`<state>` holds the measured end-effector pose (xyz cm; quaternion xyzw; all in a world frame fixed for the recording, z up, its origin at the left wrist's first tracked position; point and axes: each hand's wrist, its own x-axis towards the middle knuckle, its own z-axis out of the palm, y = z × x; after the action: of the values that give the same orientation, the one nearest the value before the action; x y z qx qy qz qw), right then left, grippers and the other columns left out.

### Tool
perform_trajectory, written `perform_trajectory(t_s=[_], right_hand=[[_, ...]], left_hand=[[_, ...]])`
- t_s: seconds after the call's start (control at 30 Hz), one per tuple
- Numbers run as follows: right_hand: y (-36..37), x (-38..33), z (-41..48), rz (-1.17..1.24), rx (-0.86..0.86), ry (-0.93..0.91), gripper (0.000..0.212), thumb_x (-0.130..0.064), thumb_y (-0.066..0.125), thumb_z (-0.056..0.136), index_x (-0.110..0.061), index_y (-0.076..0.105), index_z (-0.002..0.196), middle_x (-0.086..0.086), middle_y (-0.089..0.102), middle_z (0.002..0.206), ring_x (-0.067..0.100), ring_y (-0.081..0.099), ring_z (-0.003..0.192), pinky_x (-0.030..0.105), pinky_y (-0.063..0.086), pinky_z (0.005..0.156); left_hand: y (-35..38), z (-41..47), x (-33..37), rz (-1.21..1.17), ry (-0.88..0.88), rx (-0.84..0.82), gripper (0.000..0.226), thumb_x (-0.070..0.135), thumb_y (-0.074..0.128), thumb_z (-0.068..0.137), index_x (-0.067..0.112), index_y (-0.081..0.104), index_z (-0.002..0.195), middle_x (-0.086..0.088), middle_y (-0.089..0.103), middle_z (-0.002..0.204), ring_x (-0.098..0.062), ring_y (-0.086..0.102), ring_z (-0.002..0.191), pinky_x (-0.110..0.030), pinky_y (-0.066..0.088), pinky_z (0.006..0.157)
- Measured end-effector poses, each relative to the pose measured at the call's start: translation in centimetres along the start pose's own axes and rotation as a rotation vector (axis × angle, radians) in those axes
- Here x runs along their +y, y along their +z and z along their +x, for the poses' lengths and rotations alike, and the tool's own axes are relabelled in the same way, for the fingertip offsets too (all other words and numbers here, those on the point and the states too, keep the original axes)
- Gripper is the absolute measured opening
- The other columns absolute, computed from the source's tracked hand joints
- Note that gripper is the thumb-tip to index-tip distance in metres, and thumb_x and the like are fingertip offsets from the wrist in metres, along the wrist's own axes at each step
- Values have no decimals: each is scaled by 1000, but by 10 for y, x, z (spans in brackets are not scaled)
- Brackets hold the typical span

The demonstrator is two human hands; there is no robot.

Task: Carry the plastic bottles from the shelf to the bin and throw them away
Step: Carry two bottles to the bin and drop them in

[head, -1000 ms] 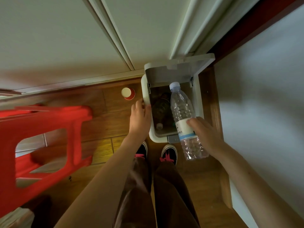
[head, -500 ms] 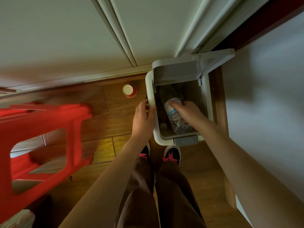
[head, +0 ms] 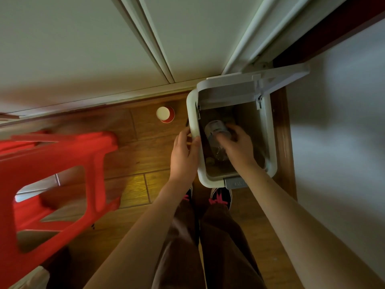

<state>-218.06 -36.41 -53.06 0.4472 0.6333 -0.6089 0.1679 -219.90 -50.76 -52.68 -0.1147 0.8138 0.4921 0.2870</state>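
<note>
Plastic bottle [head: 215, 128] is already inside the bin [head: 192, 113], directly under the fingertips of your right hand [head: 237, 147], and your next move turns on that. Your right fingers [head: 224, 138] curl over the plastic bottle from above. The spot is blurred, so you can see a wrap round it but not how tightly it closes. A pale round end with a bluish band shows just beyond and to the left of your fingertips. The clear body runs back beneath them toward your palm. From this, the long axis appears to point steeply down into the bin, roughly in line with your forearm. You cannot tell which end is the cap.

Your right hand is the one in contact, well below the rim, with the wrist crossing the bin's near edge. Your left hand [head: 183, 152] sits just to the left of the grip, outside the bin. It clasps the left rim with the thumb over the top and the fingers down the outer wall, and carries nothing else. The lid [head: 227, 94] stands open beyond your fingertips, tilted up and away from them.

Since the bottle is past the rim and aimed downward, what remains is probably only the release. Spread the right fingers and draw the hand straight up and back toward you, clear of the near edge. Beneath your grip the bin is dim. Something small and pale lies low on the left, too dark to name.
</note>
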Motion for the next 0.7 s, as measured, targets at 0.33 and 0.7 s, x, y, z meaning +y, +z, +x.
perform_trajectory(t_s=[0.33, 0.7], right_hand=[[5, 14, 6, -111, -60, -66, 49, -39, 64, 88, -26, 54, 133, -2, 61, 125, 14, 58, 111, 26, 49, 90], [5, 22, 9, -327, -52, -183, 33, -19, 55, 96, -12, 60, 128, 6, 67, 118, 16, 62, 105, 30, 51, 93]], left_hand=[[-1, -1, 0, -29, -21, -15, 38, 32, 46, 98, 18, 48, 133, -4, 59, 117, -13, 60, 98, -19, 49, 72], [-3, -2, 1, 13, -33, -12, 37, 31, 47, 98, 18, 50, 132, -3, 61, 116, -11, 61, 95, -14, 49, 67]])
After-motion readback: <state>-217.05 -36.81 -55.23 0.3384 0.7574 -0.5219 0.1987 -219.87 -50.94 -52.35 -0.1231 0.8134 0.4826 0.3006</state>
